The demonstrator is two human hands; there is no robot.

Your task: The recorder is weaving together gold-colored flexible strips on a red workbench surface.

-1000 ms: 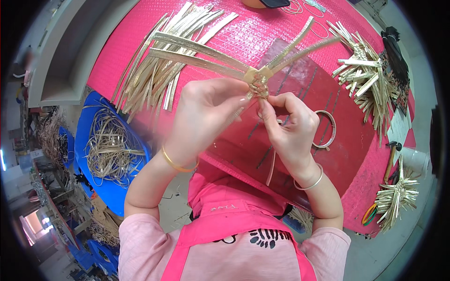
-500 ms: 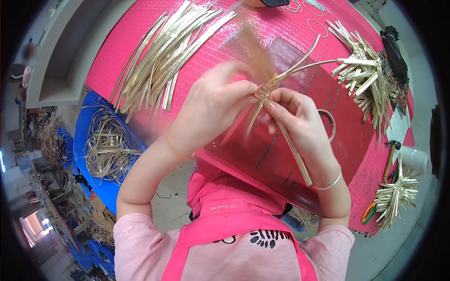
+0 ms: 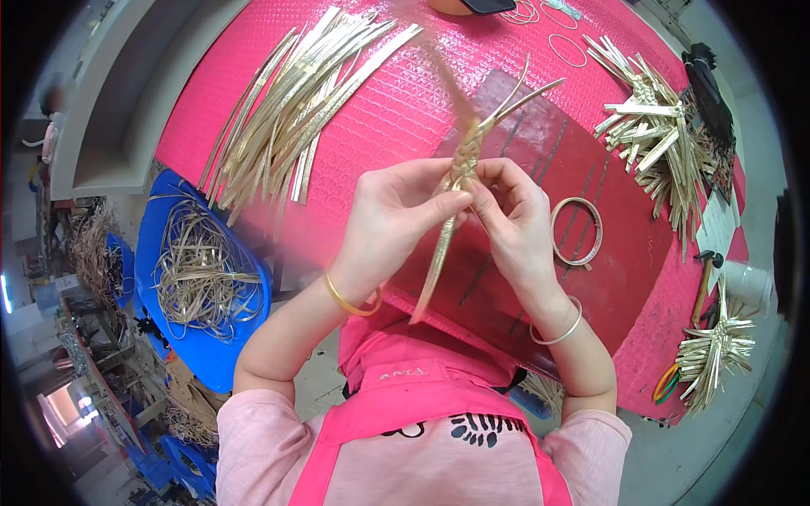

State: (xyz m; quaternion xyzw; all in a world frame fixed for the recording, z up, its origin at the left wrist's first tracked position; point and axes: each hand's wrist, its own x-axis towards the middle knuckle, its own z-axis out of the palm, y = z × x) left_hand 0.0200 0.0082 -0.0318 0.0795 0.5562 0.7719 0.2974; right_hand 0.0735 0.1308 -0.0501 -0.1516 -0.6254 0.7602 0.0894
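A short braid of gold strips [image 3: 466, 160] stands between my hands over the red board. My left hand [image 3: 401, 207] pinches its lower part with thumb and fingers. Closed on the same braid from the other side is my right hand [image 3: 510, 215], its thumb close to the left thumb. Loose strip ends fan out above the braid, and one of them is blurred. A gold strip [image 3: 437, 266] hangs below the fingers toward the apron. The fingertips hide part of the braid.
Loose gold strips [image 3: 295, 118] lie at the far left of the pink table. A blue bin [image 3: 251, 333] holds coiled strips. On the red board [image 3: 620, 278] rests a tape roll [image 3: 597, 232]. Braided gold bundles [image 3: 662, 139] and a hammer [image 3: 702, 287] are at the right.
The braid has turned more upright. The hanging strip now slants to the left rather than the right. My left hand has come down, and the tape roll is more fully visible.
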